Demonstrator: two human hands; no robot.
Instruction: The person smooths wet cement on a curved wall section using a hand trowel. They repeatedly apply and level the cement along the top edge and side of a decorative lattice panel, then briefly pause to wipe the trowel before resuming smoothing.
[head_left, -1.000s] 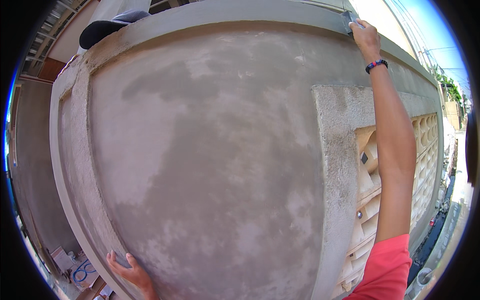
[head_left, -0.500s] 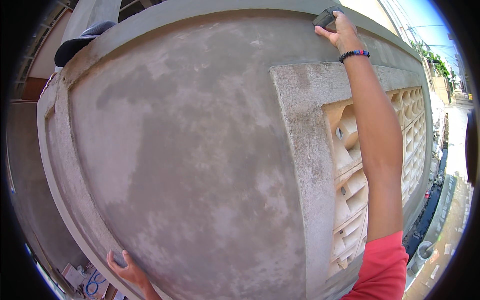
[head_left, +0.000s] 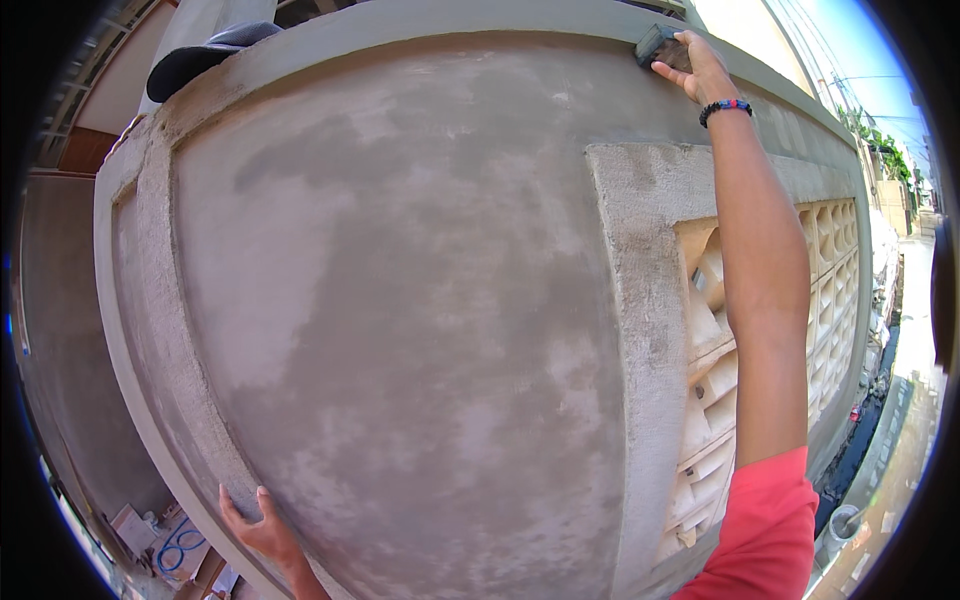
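My right hand [head_left: 699, 68] is raised to the top of a grey plastered wall [head_left: 400, 300], just under its raised upper border. Its fingers and thumb grip a small dark grey block [head_left: 658, 46], which looks like a sponge, held against the wall. Low on the left, my left hand [head_left: 268, 532] rests by the rough raised side border [head_left: 190, 330], fingers spread and holding nothing. Darker and paler damp-looking patches mottle the plaster between the two hands.
A dark cap [head_left: 205, 60] sits on the wall's top left corner. Right of the panel, a rough cement frame [head_left: 640, 300] surrounds cream ventilation blocks [head_left: 830, 240], partly behind my right arm. A bucket [head_left: 842, 528] stands beside a dark gutter; blue hose [head_left: 180, 548] lies lower left.
The view has shifted, so the wall appears farther right. Against the wall, my right hand and the block have slid somewhat left along the top border. My left hand stays at the side border.
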